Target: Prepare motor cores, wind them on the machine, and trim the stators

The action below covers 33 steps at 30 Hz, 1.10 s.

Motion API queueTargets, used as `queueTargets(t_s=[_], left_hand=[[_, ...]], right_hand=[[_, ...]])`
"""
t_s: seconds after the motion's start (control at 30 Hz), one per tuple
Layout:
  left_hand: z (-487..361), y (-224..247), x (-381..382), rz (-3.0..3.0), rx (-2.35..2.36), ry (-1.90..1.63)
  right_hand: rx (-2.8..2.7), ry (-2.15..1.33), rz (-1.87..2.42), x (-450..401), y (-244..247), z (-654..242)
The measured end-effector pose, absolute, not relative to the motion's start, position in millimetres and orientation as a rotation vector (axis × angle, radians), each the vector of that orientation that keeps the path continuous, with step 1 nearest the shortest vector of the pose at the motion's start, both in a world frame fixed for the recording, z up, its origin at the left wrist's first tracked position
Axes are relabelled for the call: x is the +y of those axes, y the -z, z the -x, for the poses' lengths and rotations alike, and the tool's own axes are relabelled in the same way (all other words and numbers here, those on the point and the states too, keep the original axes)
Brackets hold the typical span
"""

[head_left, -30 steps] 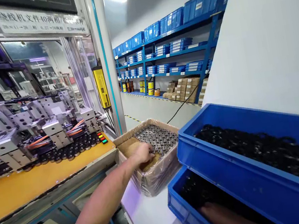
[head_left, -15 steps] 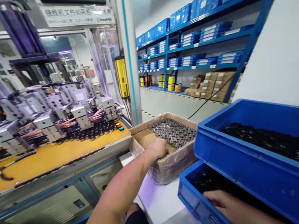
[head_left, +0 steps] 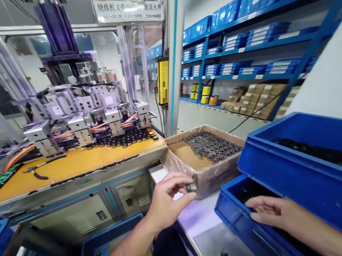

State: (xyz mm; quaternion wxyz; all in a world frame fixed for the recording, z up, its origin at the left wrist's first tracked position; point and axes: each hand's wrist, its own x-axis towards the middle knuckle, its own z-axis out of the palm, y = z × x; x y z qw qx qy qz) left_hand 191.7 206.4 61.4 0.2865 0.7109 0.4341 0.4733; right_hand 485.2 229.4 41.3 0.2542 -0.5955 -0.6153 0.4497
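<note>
My left hand (head_left: 169, 198) pinches a small grey metal cylinder (head_left: 191, 187) between thumb and fingertips, in front of the cardboard box. Many similar metal parts (head_left: 215, 144) lie packed in the lined cardboard box (head_left: 200, 175), leaving bare cardboard at its left side. My right hand (head_left: 275, 211) is over the lower blue bin (head_left: 234, 211), thumb and fingers closed in a pinch; a bit of something dark shows at the fingertips, too small to name. Black parts (head_left: 247, 191) lie in that bin, partly hidden by the upper blue bin (head_left: 298, 181).
A winding machine (head_left: 89, 111) stands at left, with a row of small dark round parts (head_left: 127, 139) and pliers (head_left: 37, 172) on its yellow top (head_left: 76, 170). A grey plate (head_left: 223, 246) lies on the white table. Blue shelving (head_left: 237, 51) holds bins and boxes behind.
My left hand has come out of the cardboard box with a metal cylinder, moving toward me. My right hand has risen out of the lower bin. The view has turned left.
</note>
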Motion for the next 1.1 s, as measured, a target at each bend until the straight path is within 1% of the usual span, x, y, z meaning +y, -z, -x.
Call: queueTargets(t_s=[0.1, 0.23, 0.3, 0.37, 0.53, 0.67, 0.97, 1.1], left_hand=[[-180, -55, 179, -1.658, 0.872, -1.409], [-184, -57, 167, -1.445, 0.683, -1.382], [-188, -57, 164, -1.388, 0.629, -1.377], [-190, -54, 161, -1.339, 0.593, -1.385], [-193, -43, 154, -1.234, 0.638, -1.365], [-197, -45, 150, -1.192, 0.64, -1.319], [-198, -45, 142, -1.276, 0.733, -1.364], [-198, -46, 141, -1.252, 0.674, -1.362]], right_hand=[[-1.709, -0.914, 1.52, 222, -60, -466], [-1.918, -0.593, 1.032, 200, -88, -423], [-1.979, -0.43, 0.813, 188, -93, -404], [-2.011, -0.342, 0.698, 177, -90, -393], [-2.062, -0.327, 0.63, 162, -73, -388], [-2.087, -0.356, 0.534, 162, -66, -385], [-2.12, -0.252, 0.508, 162, -61, -380], [-2.119, -0.213, 0.497, 161, -62, -382]])
